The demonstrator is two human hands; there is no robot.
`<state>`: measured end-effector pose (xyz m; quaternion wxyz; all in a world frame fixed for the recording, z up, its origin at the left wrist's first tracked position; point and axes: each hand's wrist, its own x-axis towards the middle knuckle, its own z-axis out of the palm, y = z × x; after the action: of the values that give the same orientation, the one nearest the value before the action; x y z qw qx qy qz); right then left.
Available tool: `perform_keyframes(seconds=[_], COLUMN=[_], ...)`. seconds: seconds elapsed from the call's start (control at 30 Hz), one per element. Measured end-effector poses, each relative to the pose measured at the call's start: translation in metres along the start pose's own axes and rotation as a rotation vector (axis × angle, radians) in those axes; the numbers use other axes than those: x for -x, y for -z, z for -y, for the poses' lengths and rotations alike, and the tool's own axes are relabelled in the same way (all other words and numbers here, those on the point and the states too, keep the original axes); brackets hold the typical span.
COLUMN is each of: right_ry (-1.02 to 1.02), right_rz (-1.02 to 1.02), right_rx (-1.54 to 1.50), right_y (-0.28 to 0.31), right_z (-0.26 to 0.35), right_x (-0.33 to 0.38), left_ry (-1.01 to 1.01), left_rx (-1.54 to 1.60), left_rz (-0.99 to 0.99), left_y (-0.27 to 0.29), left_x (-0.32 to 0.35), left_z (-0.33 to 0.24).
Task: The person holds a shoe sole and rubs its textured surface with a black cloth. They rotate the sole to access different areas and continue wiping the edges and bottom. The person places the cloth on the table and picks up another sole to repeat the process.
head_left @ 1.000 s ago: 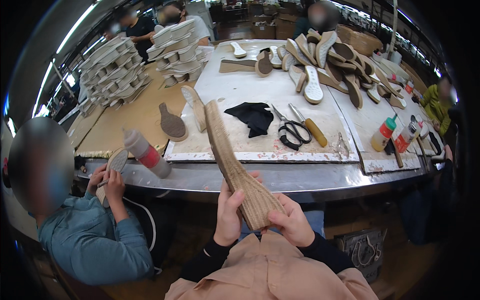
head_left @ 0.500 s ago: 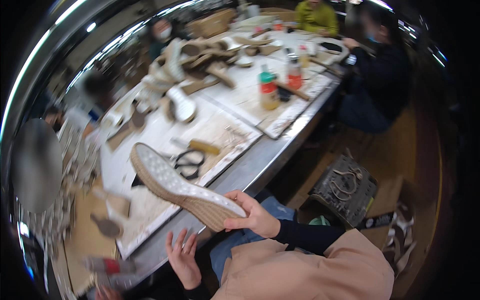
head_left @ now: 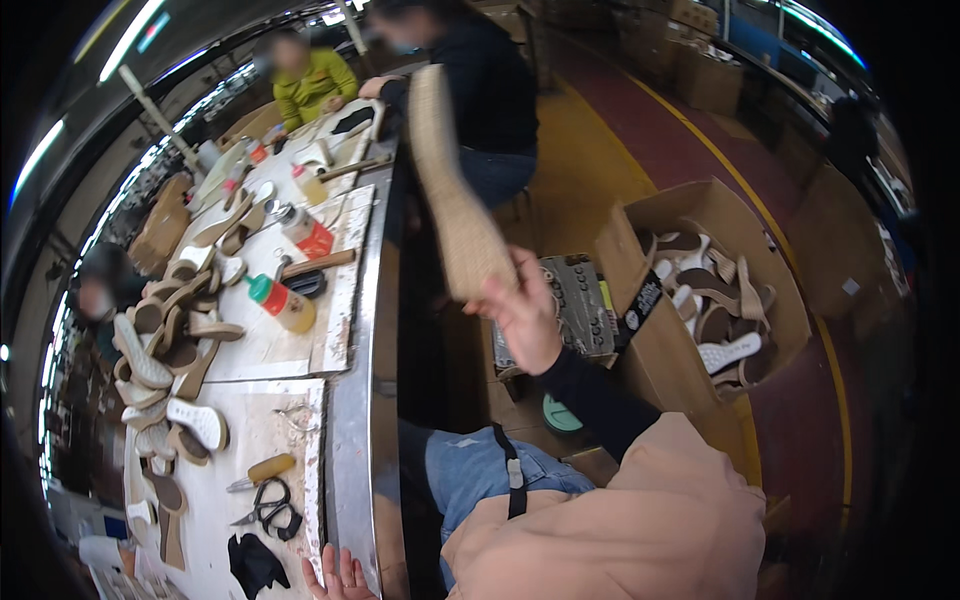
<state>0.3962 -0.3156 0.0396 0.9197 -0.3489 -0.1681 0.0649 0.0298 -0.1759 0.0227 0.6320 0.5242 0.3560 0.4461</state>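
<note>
A wedge shoe sole [head_left: 455, 205] with a tan woven-look surface stands nearly upright off the table's right side. My right hand [head_left: 525, 315] is closed on its lower, heel end; the sole's far end is slightly blurred. Down at the table's near edge, my left hand [head_left: 340, 577] is partly cut off by the picture's lower rim, its fingers apart and nothing in them. Close to it on the white work board lie a black cloth piece [head_left: 255, 566], black-handled scissors [head_left: 270, 510] and a yellow-handled tool [head_left: 270, 467].
On the left, the table holds a heap of soles [head_left: 150, 350] and glue bottles [head_left: 285, 303]. At the right, a cardboard box [head_left: 640, 290] contains several soles. A dark low stool [head_left: 575, 310] stands beneath my right hand. Two co-workers [head_left: 480, 90] [head_left: 315, 85] sit at the far table end.
My view has swung right, bringing the box of soles into sight. The sole has turned from lying slantwise over the table to upright beside it, woven surface showing. My left hand stays open.
</note>
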Motion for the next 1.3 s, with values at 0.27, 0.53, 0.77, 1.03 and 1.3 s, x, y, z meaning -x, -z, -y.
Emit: perform_keyframes(seconds=[0.27,0.53,0.77,1.03,1.3], right_ry=[0.413,0.053,-0.612,-0.634,-0.442], right_rz=[-0.825,-0.59,0.108,1.231,1.678], right_rx=[0.144,0.115,0.426,0.697,0.764], right_y=[0.178,0.212,0.086,0.022,0.016], right_z=[0.067,-0.02,-0.146,-0.179,-0.166], right_x=[-0.061,-0.06,0.031,0.154,0.181], left_ry=[0.003,0.018,0.004,-0.114,-0.402], left_rx=[-0.013,-0.056,-0.084,-0.064,-0.685], left_rz=[-0.096,-0.249,-0.266,-0.523,-0.967], left_y=[0.006,0.023,0.009,0.007,0.055], left_x=[0.013,0.038,0.057,0.092,0.081], left_z=[0.006,0.012,0.012,0.025,0.029])
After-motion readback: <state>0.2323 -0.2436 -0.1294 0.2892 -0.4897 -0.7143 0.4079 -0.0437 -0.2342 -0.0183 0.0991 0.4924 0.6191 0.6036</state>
